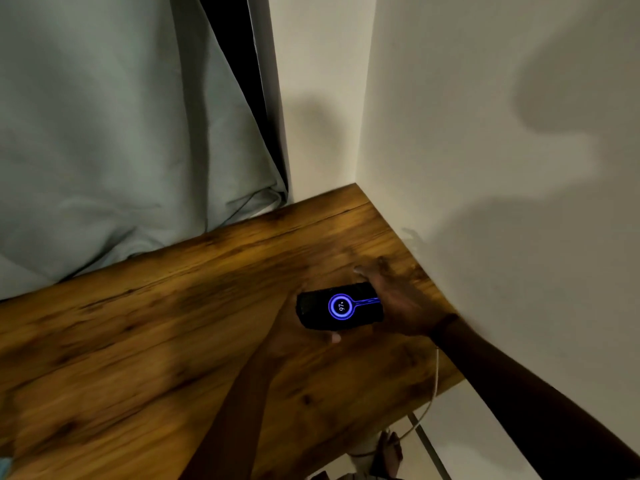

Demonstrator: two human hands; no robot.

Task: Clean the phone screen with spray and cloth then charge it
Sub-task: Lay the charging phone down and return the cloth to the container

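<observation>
The lit phone (339, 306) lies face up over the desk (138, 341) near the wall corner. Its long axis runs left to right. The left hand (294, 329) cups it from beneath. The blurred right hand (401, 299) covers its right end, and I cannot tell whether it grips. A white cable (437, 372) hangs past the desk edge.

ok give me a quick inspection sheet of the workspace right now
surface: wooden table, dark grain
job's things: phone lit, screen shows a charging ring and 97; spray and cloth not seen
clutter: nothing seen
grippers: left hand holds the phone from below; right hand at its right end, grip blurred
cables: white cable hangs off the table edge below the right wrist
surroundings: grey curtain on the left, plain walls meeting in a corner
</observation>
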